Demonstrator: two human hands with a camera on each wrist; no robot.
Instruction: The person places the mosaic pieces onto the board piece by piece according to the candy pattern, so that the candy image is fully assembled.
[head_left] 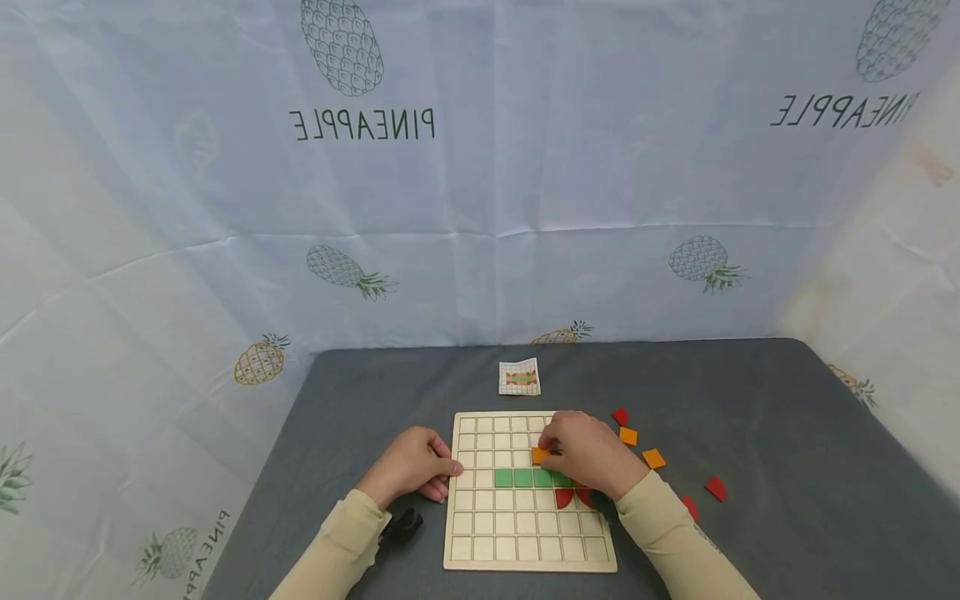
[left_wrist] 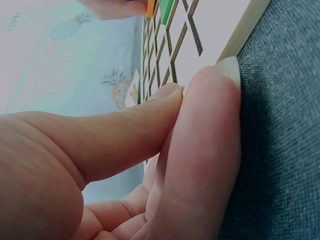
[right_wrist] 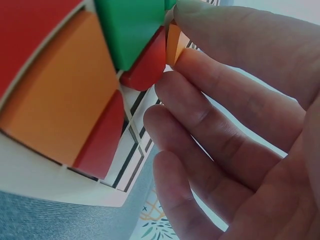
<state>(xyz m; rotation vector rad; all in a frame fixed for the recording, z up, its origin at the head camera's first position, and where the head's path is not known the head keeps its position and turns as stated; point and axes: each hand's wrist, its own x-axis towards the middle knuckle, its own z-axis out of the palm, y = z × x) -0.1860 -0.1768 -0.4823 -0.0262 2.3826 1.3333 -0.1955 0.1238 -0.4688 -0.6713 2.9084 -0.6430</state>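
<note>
A pale wooden grid board (head_left: 483,546) lies on the table, with a row of green squares (head_left: 522,478) and red quarter-round pieces (head_left: 564,498) in its cells. My left hand (head_left: 416,463) pinches the board's left edge between thumb (left_wrist: 135,120) and forefinger. Above the green row, my right hand (head_left: 588,450) holds an orange square (head_left: 539,456) by thumb and forefinger; the right wrist view shows this orange square (right_wrist: 176,44) at the fingertips, beside a red piece (right_wrist: 150,62). Another orange piece (right_wrist: 65,85) sits on the board near the right wrist camera. The right hand hides the board's upper right cells.
A small pattern card (head_left: 519,377) lies behind the board. Right of the right hand are loose pieces on the dark table (head_left: 375,392): orange squares (head_left: 654,458) and red quarter-rounds (head_left: 716,488). Behind the table hangs a pineapple-print cloth (head_left: 525,183).
</note>
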